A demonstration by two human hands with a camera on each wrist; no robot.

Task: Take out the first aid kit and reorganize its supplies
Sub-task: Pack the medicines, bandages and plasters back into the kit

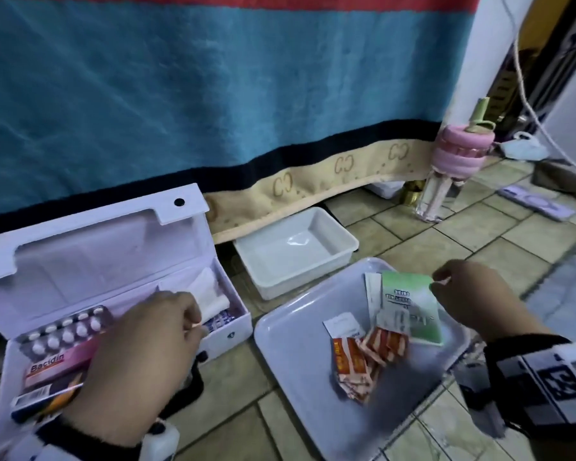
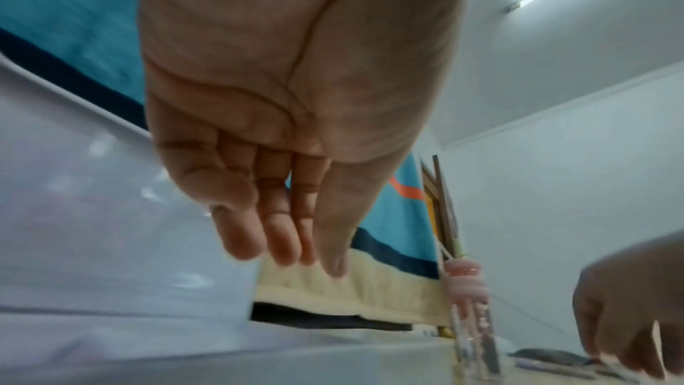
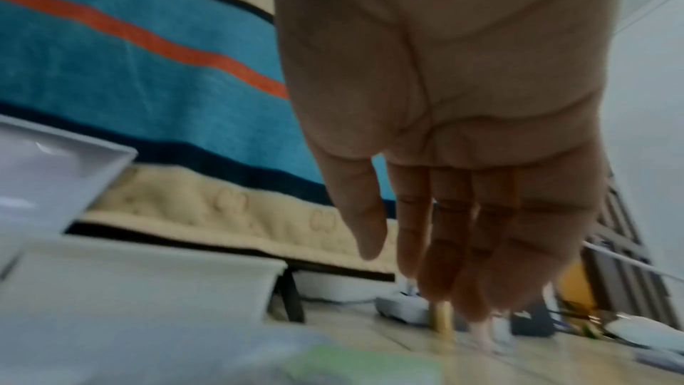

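The white first aid kit [image 1: 236, 331] stands open on the floor at the left, lid [image 1: 97, 254] up. Inside lie a blister pack of white pills [image 1: 64, 334], a pink Bacidin box [image 1: 57, 364] and a white gauze roll [image 1: 210, 291]. My left hand [image 1: 197, 324] hovers over the kit beside the gauze; the left wrist view shows its fingers [image 2: 281, 245] relaxed and holding nothing. My right hand [image 1: 441, 282] hangs over the white tray [image 1: 280, 361], at the far corner of a green-and-white packet [image 1: 409, 304]. Its fingers [image 3: 425, 259] are straight and empty. Orange sachets [image 1: 356, 364] lie in the tray.
A white plastic tub [image 1: 296, 257] sits behind the tray, under the hanging blue blanket [image 1: 213, 94]. A clear bottle with pink rings [image 1: 456, 161] stands at the back right, with cables and small items beyond it. Tiled floor lies between kit and tray.
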